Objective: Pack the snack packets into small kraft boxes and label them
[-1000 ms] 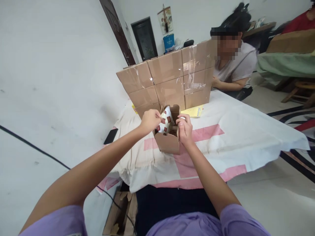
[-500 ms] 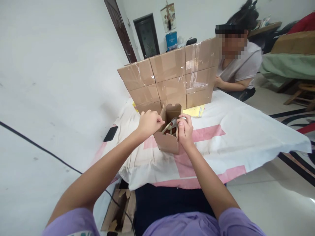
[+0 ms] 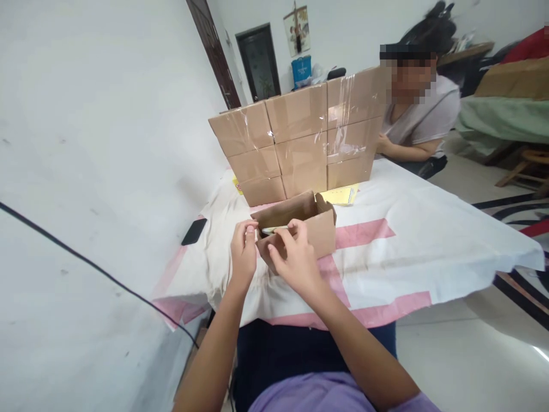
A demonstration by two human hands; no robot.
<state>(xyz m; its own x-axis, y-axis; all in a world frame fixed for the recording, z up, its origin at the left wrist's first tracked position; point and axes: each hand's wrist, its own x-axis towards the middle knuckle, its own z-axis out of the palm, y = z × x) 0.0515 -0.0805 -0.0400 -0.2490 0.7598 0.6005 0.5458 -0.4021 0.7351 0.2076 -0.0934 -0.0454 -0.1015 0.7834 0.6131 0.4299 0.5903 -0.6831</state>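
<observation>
An open-topped cardboard box [image 3: 321,233] stands on the cloth-covered table, its long side running to the right. My left hand [image 3: 244,246] is closed at the box's left end, fingers pinched on its edge or flap. Over the near wall at the left end reaches my right hand [image 3: 295,252], thumb and fingers apart, fingertips by a pale, thin packet [image 3: 274,230] inside the box. Whether the fingertips touch the packet is too small to tell. The lower part of the box's inside is hidden.
A wall of taped cardboard boxes [image 3: 300,137] stands behind the open box. Yellow papers [image 3: 341,195] lie at its foot. A black phone [image 3: 194,232] rests at the table's left edge. Beyond the boxes at the right sits a person [image 3: 424,120]. A black cable crosses the left wall.
The open box has turned so that its long side now faces me. My left hand has moved down and left to its left end; my right hand has moved left and opened.
</observation>
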